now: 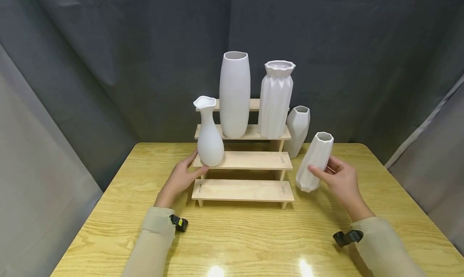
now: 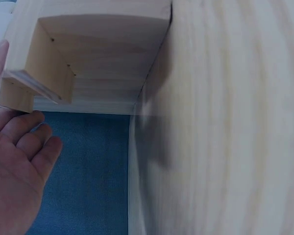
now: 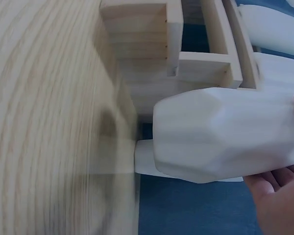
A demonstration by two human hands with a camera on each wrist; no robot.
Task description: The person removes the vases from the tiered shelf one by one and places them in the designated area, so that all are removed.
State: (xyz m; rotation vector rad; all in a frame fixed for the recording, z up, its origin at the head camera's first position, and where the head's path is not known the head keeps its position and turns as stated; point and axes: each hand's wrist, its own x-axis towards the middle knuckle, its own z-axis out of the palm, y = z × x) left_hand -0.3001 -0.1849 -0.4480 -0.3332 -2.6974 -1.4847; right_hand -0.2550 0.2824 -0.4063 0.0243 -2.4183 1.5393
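Observation:
My right hand (image 1: pixel 342 182) grips a white faceted vase (image 1: pixel 318 162), thumb across its near side and fingers behind. The vase leans, with its mouth up to the right and its base above the table, right of a stepped wooden display stand (image 1: pixel 243 189). My left hand (image 1: pixel 183 178) holds the left end of the stand's second tier from the bottom, with the thumb at the front edge and the fingers (image 2: pixel 27 134) curled at the underside. Close by that hand, a white round-bellied vase (image 1: pixel 211 146) with a wavy mouth stands on the same tier.
Higher on the stand are a tall smooth white vase (image 1: pixel 235 96) and a white pleated vase (image 1: pixel 276 102). Another faceted white vase (image 1: pixel 299 128) is behind the stand's right side. A yellowish wooden table (image 1: pixel 239 240) lies below, with a dark curtain (image 1: pixel 145 67) behind.

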